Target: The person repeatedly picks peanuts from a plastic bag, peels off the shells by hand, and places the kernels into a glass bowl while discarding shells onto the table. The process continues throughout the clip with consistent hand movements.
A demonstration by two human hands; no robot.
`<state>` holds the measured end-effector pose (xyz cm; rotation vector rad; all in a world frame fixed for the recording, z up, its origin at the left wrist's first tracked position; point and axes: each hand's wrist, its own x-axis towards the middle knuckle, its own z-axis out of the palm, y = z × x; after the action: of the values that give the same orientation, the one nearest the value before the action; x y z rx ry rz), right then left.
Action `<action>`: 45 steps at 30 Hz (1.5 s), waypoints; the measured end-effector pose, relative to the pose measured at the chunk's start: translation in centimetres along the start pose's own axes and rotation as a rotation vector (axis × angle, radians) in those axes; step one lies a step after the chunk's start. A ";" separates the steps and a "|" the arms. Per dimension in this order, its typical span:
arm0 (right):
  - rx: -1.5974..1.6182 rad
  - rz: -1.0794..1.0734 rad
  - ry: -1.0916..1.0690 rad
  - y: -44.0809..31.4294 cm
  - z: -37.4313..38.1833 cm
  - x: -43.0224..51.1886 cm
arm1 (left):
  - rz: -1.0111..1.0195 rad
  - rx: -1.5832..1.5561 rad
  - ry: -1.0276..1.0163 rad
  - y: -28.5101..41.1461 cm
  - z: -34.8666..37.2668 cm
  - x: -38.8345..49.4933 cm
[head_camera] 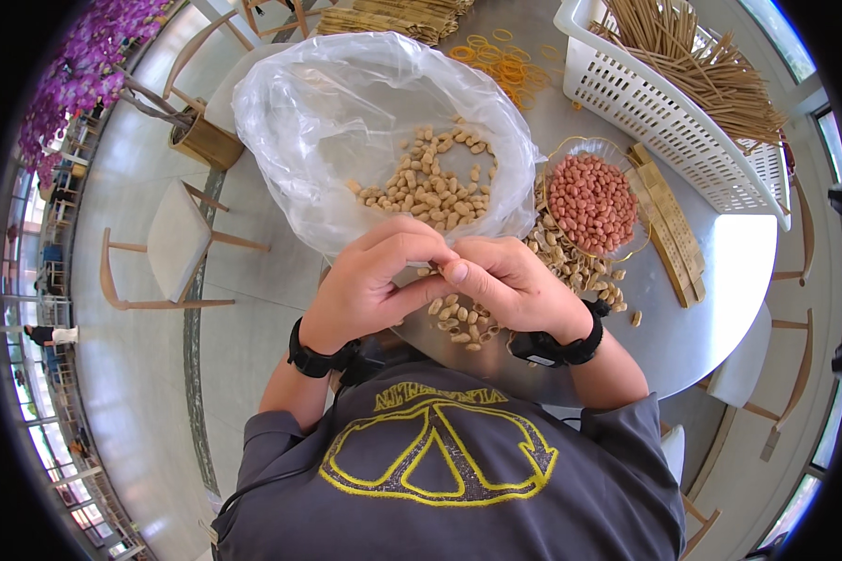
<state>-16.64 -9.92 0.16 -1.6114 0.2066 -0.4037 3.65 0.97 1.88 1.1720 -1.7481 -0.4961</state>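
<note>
My left hand (375,280) and my right hand (523,284) meet fingertip to fingertip above the table's near edge. Their thumbs and forefingers pinch a small peanut, mostly hidden by the fingers. Just beyond them a clear plastic bag (302,161) stands with its mouth wide, holding unshelled peanuts (428,182). Right of the bag, a clear gold-rimmed bowl (607,149) contains pink-skinned shelled peanuts (591,202). Peanut shells (568,263) lie heaped around the bowl's near left side. More shells (463,319) are scattered below my hands.
A white perforated plastic basket (645,105) with many thin brown sticks (702,77) stands at the far right of the round metal table (702,350). Flat brown strips (666,224) lie by the bowl. Yellow rubber bands (498,63) and brown bundles (393,21) sit farther back. A chair (175,242) stands left.
</note>
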 end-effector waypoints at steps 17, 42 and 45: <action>-0.238 -0.298 0.207 0.3 0.0 0.4 | 0.025 0.162 0.141 0.3 1.8 -0.1; -0.195 -0.194 0.199 0.0 0.1 0.0 | -0.178 -0.082 0.054 0.7 1.0 -0.4; -0.282 -0.280 0.203 0.2 0.0 0.3 | -0.295 -0.224 -0.006 0.7 0.8 -0.4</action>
<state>-16.35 -10.01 0.00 -1.8838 0.1983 -0.7838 2.65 1.53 1.80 1.2711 -1.4862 -0.8497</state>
